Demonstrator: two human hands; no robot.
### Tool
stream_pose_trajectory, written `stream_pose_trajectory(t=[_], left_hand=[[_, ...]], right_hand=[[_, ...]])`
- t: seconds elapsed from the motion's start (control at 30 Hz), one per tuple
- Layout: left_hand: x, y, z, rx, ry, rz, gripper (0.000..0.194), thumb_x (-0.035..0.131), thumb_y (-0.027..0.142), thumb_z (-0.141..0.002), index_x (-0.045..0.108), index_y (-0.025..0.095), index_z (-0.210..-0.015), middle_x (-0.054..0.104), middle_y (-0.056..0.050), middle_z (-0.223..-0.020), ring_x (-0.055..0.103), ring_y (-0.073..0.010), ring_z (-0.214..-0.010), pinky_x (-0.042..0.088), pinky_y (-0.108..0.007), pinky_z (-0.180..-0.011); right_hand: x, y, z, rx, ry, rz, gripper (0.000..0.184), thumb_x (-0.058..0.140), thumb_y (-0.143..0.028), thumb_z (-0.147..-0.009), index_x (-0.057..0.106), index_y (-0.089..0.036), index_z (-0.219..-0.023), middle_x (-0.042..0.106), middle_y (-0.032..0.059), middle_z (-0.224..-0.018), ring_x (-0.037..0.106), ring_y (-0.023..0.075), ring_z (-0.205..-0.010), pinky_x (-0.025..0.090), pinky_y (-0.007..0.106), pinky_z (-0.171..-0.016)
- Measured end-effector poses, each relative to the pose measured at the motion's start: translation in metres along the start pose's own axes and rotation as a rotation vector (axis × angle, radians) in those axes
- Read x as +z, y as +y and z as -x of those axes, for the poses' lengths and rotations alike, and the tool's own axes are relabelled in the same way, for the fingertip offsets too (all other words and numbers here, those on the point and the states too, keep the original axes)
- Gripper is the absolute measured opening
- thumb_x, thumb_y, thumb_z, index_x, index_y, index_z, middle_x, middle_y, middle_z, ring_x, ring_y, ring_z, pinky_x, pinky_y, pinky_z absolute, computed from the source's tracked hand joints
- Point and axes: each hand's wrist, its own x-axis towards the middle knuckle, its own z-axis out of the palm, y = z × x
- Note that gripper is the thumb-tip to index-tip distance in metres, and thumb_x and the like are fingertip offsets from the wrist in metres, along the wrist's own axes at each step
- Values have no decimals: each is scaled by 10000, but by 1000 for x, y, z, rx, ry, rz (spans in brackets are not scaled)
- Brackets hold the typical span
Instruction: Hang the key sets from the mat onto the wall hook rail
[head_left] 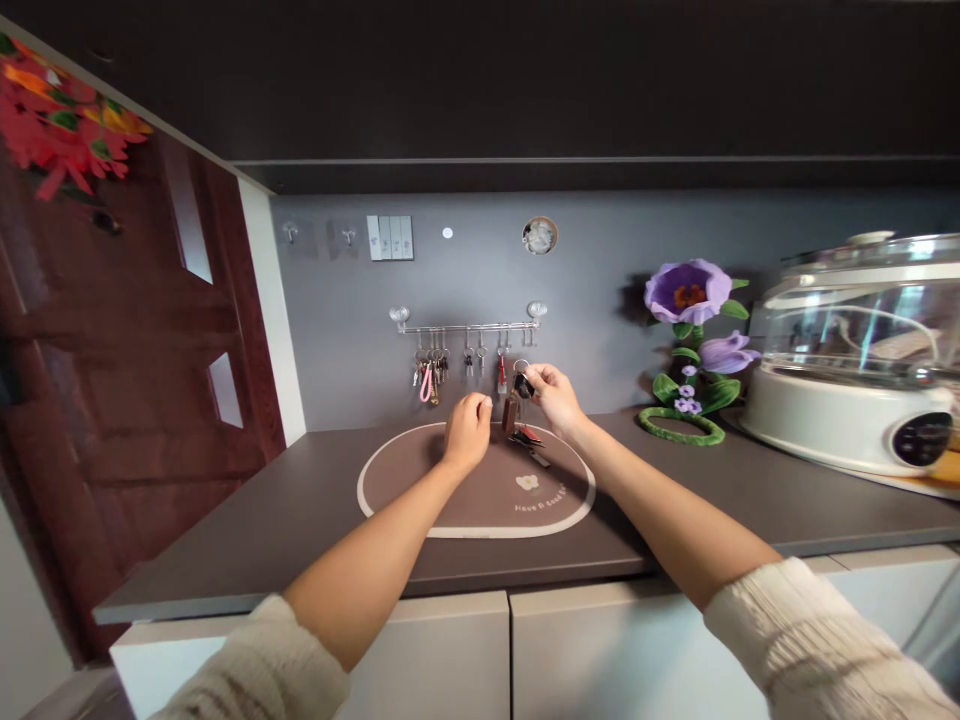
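Observation:
My right hand (553, 397) is closed in a pinch on a bunch of keys (520, 390) with a metal ring and a brown fob hanging from it, held just under the right end of the wall key rail (466, 326). My left hand (466, 432) is curled closed beside it, over the back of the brown oval mat (420, 495); what it holds, if anything, is hidden. More keys with a red tag (531, 441) lie on the mat under my right hand. Several key bunches (430, 374) hang on the rail's hooks.
The mat lies on a dark grey counter (285, 520) above white cabinet doors. A purple fabric flower ornament (691, 345) stands to the right, and a white appliance with a clear domed lid (855, 360) beyond it. A dark wooden door (120, 360) is at the left.

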Motion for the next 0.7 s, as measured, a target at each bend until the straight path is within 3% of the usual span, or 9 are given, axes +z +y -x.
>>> stream_pose_trajectory(t=[0.3,0.47,0.7], left_hand=[[2,-5,0,-1,-10,-99,245,315,256,-862,515,172,-748,588,-46,-781,512,-154,-753,372,-270,-697],[2,-5,0,5,-19,-108,237,318,241,-861,521,172,-762,594,-47,-797,515,-152,-762,373,-270,-709],[2,-7,-1,-12,-14,-129,236,323,246,-861,524,172,-760,589,-49,-792,517,-153,-771,374,-271,-714]], right_hand=[[6,-7,-49,197,80,-98,55,494,-151,-696,506,-149,-642,506,-24,-538,459,76,-473,387,213,-499],[11,-9,-67,246,115,-66,140,422,-39,-676,484,-140,-602,492,-10,-472,452,86,-420,400,229,-463],[19,-3,-82,281,173,-104,164,417,-26,-733,464,-141,-625,498,-8,-488,484,84,-444,447,228,-465]])
